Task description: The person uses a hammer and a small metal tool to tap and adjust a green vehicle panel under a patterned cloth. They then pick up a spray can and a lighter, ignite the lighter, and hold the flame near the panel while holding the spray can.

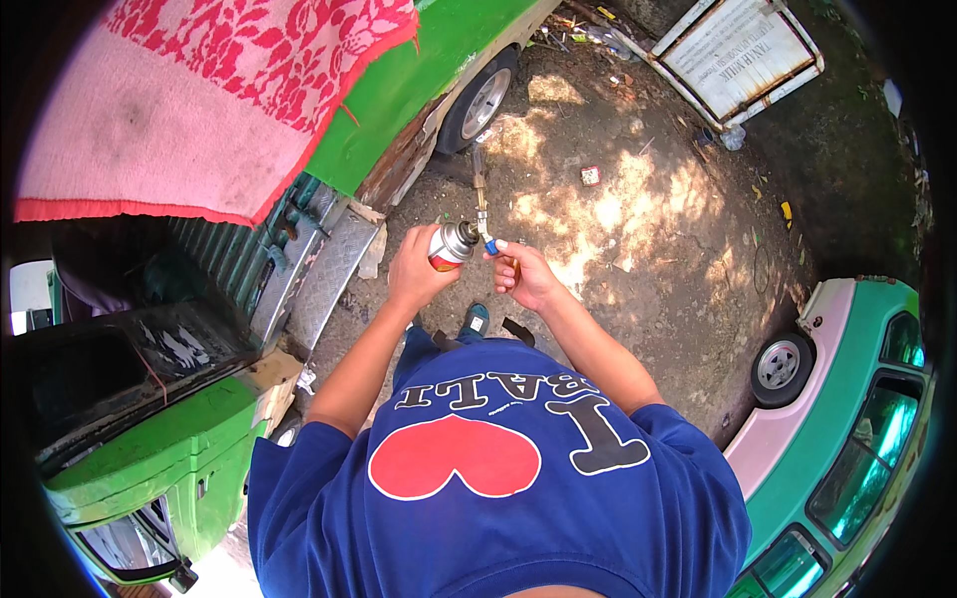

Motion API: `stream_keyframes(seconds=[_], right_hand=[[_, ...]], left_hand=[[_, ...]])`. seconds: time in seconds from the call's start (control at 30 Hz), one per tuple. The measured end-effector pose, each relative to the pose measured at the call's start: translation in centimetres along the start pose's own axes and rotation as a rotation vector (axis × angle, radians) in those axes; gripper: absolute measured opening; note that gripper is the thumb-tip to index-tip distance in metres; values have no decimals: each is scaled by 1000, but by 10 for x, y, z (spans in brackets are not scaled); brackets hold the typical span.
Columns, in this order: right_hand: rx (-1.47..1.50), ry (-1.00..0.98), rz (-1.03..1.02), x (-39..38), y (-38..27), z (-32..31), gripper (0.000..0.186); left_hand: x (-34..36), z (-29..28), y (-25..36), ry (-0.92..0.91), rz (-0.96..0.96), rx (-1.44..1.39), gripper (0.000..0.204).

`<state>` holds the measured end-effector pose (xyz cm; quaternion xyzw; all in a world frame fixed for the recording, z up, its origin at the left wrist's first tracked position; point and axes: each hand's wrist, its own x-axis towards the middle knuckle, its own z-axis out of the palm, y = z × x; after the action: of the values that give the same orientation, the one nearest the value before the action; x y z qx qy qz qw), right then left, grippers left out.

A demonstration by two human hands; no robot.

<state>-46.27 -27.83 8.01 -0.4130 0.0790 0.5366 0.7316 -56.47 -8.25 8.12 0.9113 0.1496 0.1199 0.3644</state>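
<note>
My left hand [415, 269] is wrapped round a gas canister [447, 250], white and red with a silver top, tilted to the right. Close by its top is a blowtorch head [481, 207] with a metal tube pointing away from me. My right hand [526, 275] pinches the blue knob [490, 247] at the near end of that torch head. Whether the canister and torch head are joined is too small to tell. I cannot make out a flame at the tube's far end.
A green vehicle [419, 70] with a wheel [486, 105] stands ahead, a pink towel [189, 120] draped over it at left. Its metal step [334, 261] juts near my left arm. A pink and green van [832, 369] is at right, a metal-framed sign [736, 58] at far right.
</note>
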Motion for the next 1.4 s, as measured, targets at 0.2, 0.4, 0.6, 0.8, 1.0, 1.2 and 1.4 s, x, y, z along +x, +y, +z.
stream_keyframes(seconds=[0.2, 0.4, 0.6, 0.8, 1.0, 1.2, 1.4], right_hand=[[-5, -5, 3, -2, -1, 3, 34], [13, -19, 13, -3, -1, 4, 34], [44, -21, 38, -2, 1, 4, 33], [39, -35, 36, -1, 1, 2, 34], [15, -11, 32, -1, 2, 5, 33], [-46, -31, 27, 0, 4, 5, 35], [-166, -14, -37, 2, 5, 7, 28]], left_hand=[[-2, 0, 0, 14, 2, -8, 74], [-4, -1, 1, 18, 4, -15, 73], [-5, -1, 1, 32, 5, -24, 73], [-5, -1, -1, 40, 10, -20, 72], [-6, -2, 0, 49, 7, -26, 70], [-8, -5, -3, 43, -10, -23, 69], [-19, -11, -9, 64, -38, -14, 67]])
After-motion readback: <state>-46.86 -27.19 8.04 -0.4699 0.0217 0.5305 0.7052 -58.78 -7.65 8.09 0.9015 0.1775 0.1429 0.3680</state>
